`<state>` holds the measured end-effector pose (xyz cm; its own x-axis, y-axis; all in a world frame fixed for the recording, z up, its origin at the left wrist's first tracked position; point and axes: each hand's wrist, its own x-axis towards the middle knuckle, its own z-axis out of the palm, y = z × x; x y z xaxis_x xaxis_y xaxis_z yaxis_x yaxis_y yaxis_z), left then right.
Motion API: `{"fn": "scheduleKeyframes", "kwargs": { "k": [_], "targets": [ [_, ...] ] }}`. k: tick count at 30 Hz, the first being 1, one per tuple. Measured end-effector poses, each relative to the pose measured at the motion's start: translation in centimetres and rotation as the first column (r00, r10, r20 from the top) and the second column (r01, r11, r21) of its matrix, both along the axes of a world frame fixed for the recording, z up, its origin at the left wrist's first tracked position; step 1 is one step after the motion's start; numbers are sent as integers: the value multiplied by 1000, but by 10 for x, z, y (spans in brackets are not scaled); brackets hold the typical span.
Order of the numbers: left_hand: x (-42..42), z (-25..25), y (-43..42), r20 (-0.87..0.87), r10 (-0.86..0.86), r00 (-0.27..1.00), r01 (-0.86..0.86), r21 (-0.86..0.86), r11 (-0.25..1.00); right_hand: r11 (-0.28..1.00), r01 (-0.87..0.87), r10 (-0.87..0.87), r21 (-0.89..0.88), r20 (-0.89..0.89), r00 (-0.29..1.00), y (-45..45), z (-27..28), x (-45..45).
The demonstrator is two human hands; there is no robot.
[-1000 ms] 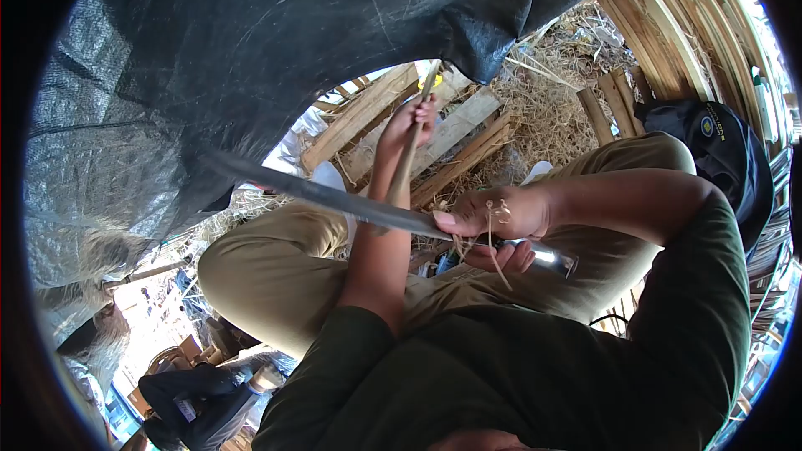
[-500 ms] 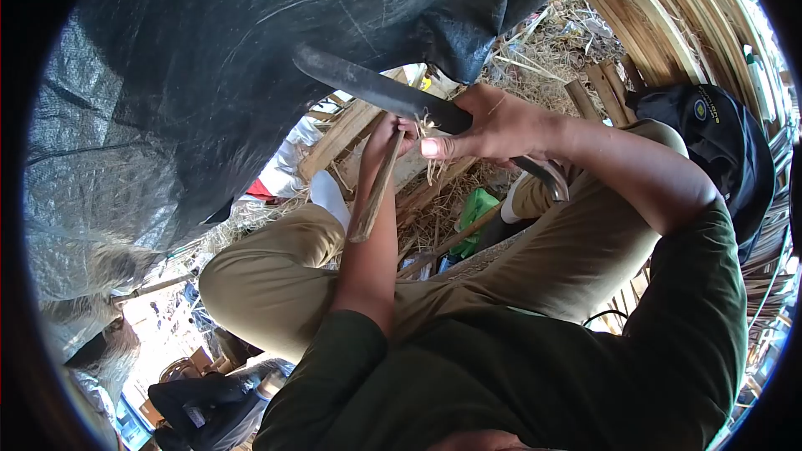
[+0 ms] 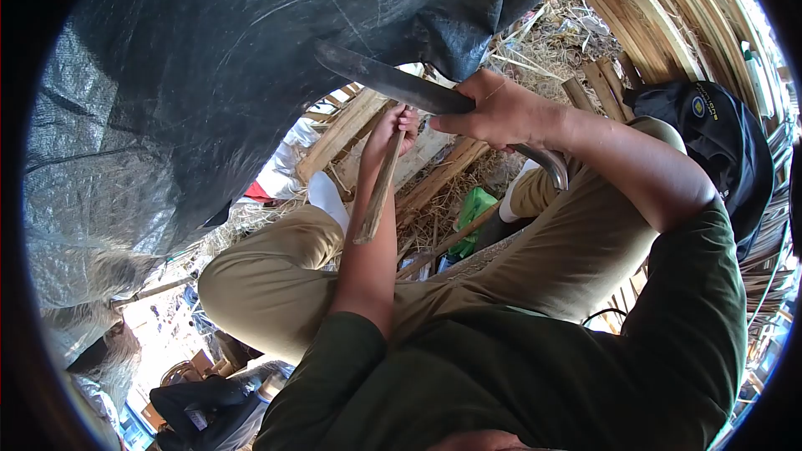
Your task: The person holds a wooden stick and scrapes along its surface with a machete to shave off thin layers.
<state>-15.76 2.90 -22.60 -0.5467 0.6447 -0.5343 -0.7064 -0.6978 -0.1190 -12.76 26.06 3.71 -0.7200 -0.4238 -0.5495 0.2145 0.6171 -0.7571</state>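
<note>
My right hand (image 3: 499,113) is wrapped round the handle of a machete (image 3: 393,83), whose long dark blade points to the upper left. The curved end of its handle sticks out below my fist. My left hand (image 3: 401,127) is closed on the upper end of a thin wooden stick (image 3: 380,196), which slants down along my left forearm. The blade passes just above my left fingers. Whether it touches the stick's top end cannot be made out.
A dark tarp (image 3: 192,75) hangs across the upper left. Bamboo slats (image 3: 660,17) and a black bag (image 3: 710,142) are at the right. Planks (image 3: 443,171), straw and a green plastic bag (image 3: 474,210) lie on the ground between my legs.
The machete has shifted slightly to the right. Curled shavings that were by my right thumb and the blade no longer show there. My left hand and the stick have hardly moved.
</note>
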Motion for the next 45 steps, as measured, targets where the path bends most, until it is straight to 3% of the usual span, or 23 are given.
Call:
{"fn": "scheduleKeyframes", "kwargs": {
  "k": [7,10,13,15,19,24,27,30,33,36,39,45],
  "targets": [
    [-1,22,2,-19,26,999,-27,-53,998,998,-27,28,61,-18,999,-2,3,-2],
    [6,59,11,-158,84,984,-127,-281,951,996,-53,56,75,-40,998,0,-2,-4],
    [6,69,12,-132,58,990,-93,-285,954,995,-50,55,86,-53,997,-1,-2,-4],
    [10,80,15,-146,31,989,-86,-390,917,995,-46,51,88,-54,997,0,-3,-4],
    [27,105,20,-178,-77,981,-34,-547,837,995,-30,34,94,-44,998,1,3,-2],
    [55,137,19,-265,-386,884,132,-651,747,998,-11,14,66,-48,999,5,10,2],
    [75,151,22,-287,-385,877,121,-644,755,999,7,-5,48,-40,999,4,23,8],
    [91,177,19,-208,-415,886,189,-656,731,999,9,-7,49,-50,999,4,19,11],
    [102,220,21,-120,-566,816,289,-763,578,997,-8,12,71,-53,999,2,20,14],
    [109,216,5,-86,-594,800,315,-782,538,994,-66,70,82,-43,997,1,19,16],
    [118,215,-5,-133,-556,820,281,-753,595,993,-119,119,25,-25,993,2,4,17],
    [124,237,-10,30,-422,906,320,-700,638,950,-294,294,-106,-14,956,-4,-26,29]
  ]
}}
